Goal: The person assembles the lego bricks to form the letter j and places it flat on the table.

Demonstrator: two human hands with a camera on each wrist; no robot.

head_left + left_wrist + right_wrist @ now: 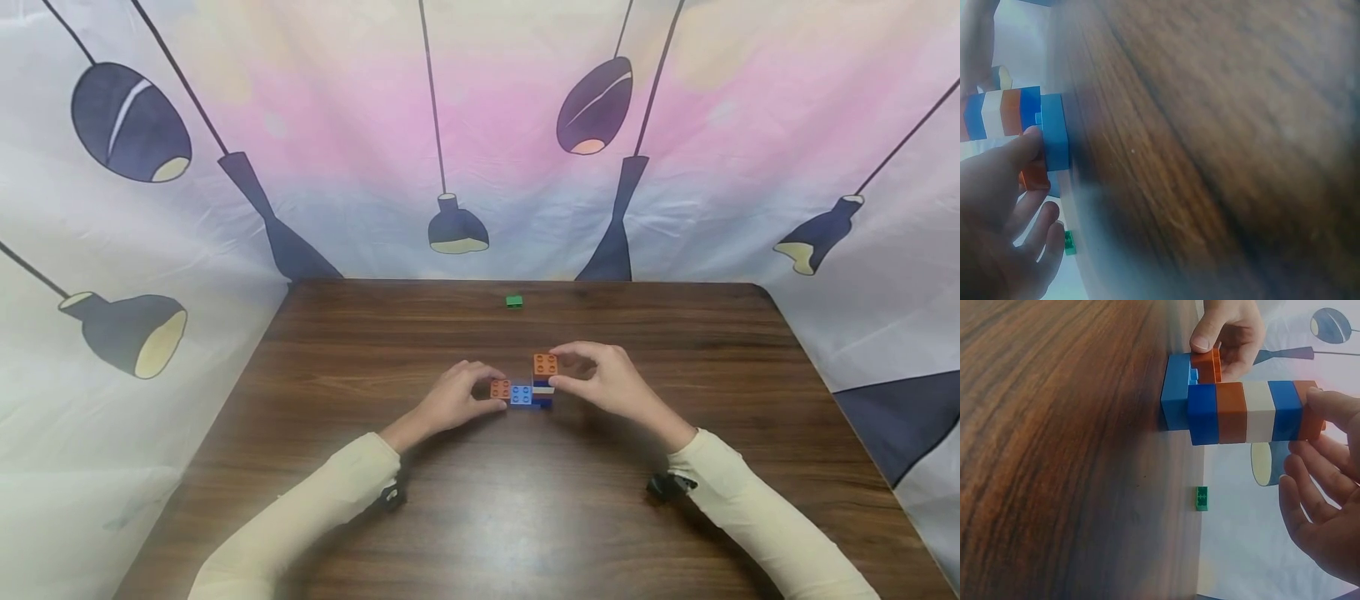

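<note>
My left hand (456,397) pinches an orange brick (500,389), which sits at the left end of a light blue brick base (521,395). Beside it rises a tower of bricks; in the right wrist view it runs upward from a dark blue brick (1203,414) through an orange brick (1232,412), a white brick (1260,412) and another blue brick (1286,411). An orange brick (545,364) tops it, pinched between thumb and fingers of my right hand (611,382). The base's underside is hidden.
A small green brick (513,302) lies near the far edge of the dark wooden table (375,325). Behind the table hangs a cloth backdrop (510,108) printed with lamps. Each sleeve carries a small black device near the wrist.
</note>
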